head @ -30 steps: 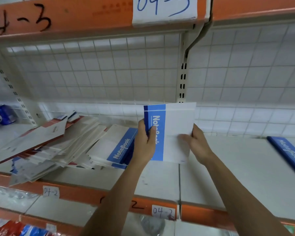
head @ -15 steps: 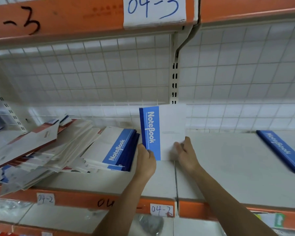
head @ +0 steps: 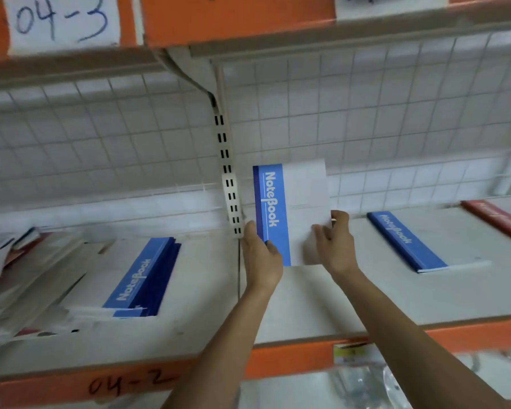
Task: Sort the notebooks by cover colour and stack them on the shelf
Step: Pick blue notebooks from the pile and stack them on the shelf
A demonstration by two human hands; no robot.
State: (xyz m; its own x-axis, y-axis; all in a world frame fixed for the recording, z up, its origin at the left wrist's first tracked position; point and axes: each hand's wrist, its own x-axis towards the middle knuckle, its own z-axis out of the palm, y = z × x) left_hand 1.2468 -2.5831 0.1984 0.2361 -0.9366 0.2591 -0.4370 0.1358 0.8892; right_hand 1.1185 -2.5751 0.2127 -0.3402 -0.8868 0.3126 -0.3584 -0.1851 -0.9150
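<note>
- Holding a blue-and-white notebook [head: 292,214] upright above the shelf [head: 307,305], the person has both hands on its lower end, with the cover facing out.
- The left hand [head: 261,258] grips the blue spine edge, its thumb curled onto the cover.
- The right hand [head: 335,246] pinches the white edge, with fingers on the front.
- The notebook stands just right of the slotted post [head: 227,172], in front of the wire-grid back [head: 396,128].
- A blue stack [head: 142,278] lies flat to the left, and beyond it is a jumbled heap [head: 27,276].
- On the right lie one blue notebook [head: 404,240] and, farther along, a red one [head: 496,219], set apart from each other.
</note>
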